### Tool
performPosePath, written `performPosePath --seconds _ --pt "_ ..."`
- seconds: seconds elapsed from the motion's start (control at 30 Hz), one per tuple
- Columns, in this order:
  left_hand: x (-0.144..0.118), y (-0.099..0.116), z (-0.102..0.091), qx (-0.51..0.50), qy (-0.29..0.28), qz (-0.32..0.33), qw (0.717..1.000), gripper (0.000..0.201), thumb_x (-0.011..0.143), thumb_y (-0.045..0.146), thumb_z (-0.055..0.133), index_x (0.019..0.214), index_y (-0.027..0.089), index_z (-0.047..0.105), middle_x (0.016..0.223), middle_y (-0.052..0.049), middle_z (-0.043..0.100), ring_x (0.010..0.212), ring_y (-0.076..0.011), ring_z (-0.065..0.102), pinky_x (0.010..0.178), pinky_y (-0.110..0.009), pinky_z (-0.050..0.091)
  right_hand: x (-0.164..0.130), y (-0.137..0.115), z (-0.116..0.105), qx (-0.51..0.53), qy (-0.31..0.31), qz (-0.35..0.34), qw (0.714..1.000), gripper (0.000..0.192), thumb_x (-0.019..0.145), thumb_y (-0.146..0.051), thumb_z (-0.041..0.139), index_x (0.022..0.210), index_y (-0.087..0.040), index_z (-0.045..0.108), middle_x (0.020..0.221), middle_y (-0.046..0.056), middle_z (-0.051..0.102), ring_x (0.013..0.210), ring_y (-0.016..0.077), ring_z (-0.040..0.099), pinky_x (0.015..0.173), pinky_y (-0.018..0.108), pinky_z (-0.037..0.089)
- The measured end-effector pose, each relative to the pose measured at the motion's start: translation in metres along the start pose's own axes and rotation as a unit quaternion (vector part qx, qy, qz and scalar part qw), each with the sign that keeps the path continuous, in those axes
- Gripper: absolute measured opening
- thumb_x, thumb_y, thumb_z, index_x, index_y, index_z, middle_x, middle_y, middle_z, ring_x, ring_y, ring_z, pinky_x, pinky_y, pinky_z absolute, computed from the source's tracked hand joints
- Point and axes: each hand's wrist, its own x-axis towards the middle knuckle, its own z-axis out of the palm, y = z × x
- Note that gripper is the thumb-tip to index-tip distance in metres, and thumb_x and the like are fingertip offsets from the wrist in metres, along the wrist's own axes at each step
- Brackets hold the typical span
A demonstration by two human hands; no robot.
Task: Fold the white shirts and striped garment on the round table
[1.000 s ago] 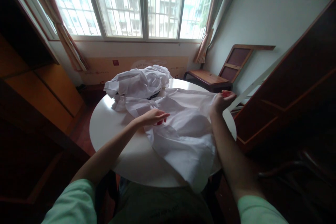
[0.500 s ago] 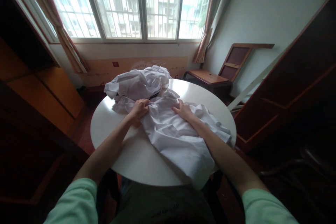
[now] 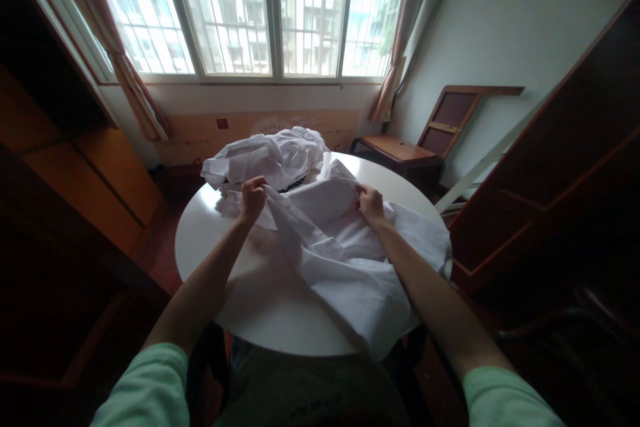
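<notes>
A white shirt (image 3: 345, 273) lies partly spread over the round white table (image 3: 240, 307), and its lower part hangs past the front edge. My left hand (image 3: 254, 199) is closed on the cloth at the shirt's far left part. On the other side my right hand (image 3: 370, 203) grips the cloth too, with the fabric raised and stretched between both hands. Behind them sits a heap of white clothes (image 3: 270, 153), crumpled, with something dark and striped showing under it.
A wooden chair (image 3: 400, 145) stands beyond the table at the right, by the wall. Dark wooden furniture (image 3: 540, 200) leans in from the right, and an orange-brown cabinet (image 3: 115, 180) is at the left. A barred window (image 3: 230, 13) with curtains fills the back.
Both hands have lifted off the table and moved apart, pulling the shirt's cloth up and taut between them. The cloth on the right has shifted outward. The heap stays put.
</notes>
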Motion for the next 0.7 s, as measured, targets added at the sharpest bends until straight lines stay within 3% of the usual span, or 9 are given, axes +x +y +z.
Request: performPosePath --seconds 0.17,0.33,0.5,0.6,0.7 --pt "0.016 -0.017 -0.019 -0.044 0.146 -0.011 0.988 0.014 0.049 0.007 0.032 0.047 0.018 0.039 0.044 0.003 0.029 0.047 -0.0109 0.031 0.048 -0.023 0.025 0.011 0.012 -0.018 0.140 0.125 0.076 0.979 0.029 0.082 -0.032 0.040 0.062 -0.018 0.056 0.045 -0.001 0.051 0.047 0.0148 0.048 0.055 0.025 0.037" --pt "0.024 -0.036 -0.028 -0.017 0.186 -0.048 0.981 0.018 0.053 0.005 0.032 0.049 0.019 0.042 0.047 0.003 0.032 0.052 -0.0124 0.036 0.052 -0.023 0.029 0.011 0.012 -0.029 0.188 0.211 0.103 0.954 0.027 0.083 -0.033 0.042 0.060 -0.020 0.048 0.038 -0.006 0.041 0.042 0.0120 0.044 0.056 0.024 0.037" --pt "0.022 -0.033 -0.028 -0.025 0.212 -0.026 0.977 0.018 0.060 0.005 0.033 0.057 0.019 0.045 0.057 0.001 0.045 0.062 -0.0130 0.045 0.062 -0.023 0.036 0.008 0.008 -0.030 0.219 0.182 0.100 0.953 0.028 0.081 -0.029 0.042 0.054 -0.020 0.046 0.041 -0.005 0.044 0.039 0.0106 0.042 0.049 0.023 0.035" --pt "0.020 -0.021 -0.032 -0.074 0.268 0.014 0.960 0.019 0.065 0.004 0.032 0.065 0.018 0.044 0.067 0.000 0.051 0.067 -0.0121 0.048 0.070 -0.024 0.040 0.008 0.010 -0.028 0.238 0.183 0.115 0.947 0.025 0.078 -0.028 0.044 0.054 -0.020 0.046 0.043 -0.005 0.045 0.041 0.0109 0.042 0.048 0.023 0.034" --pt "0.016 -0.004 -0.040 -0.096 0.297 0.045 0.949 0.019 0.072 0.006 0.031 0.067 0.018 0.045 0.064 0.001 0.049 0.062 -0.0112 0.048 0.066 -0.023 0.041 0.009 0.014 -0.026 0.250 0.195 0.120 0.941 0.024 0.077 -0.027 0.045 0.054 -0.021 0.044 0.044 -0.005 0.044 0.043 0.0112 0.042 0.049 0.023 0.035"
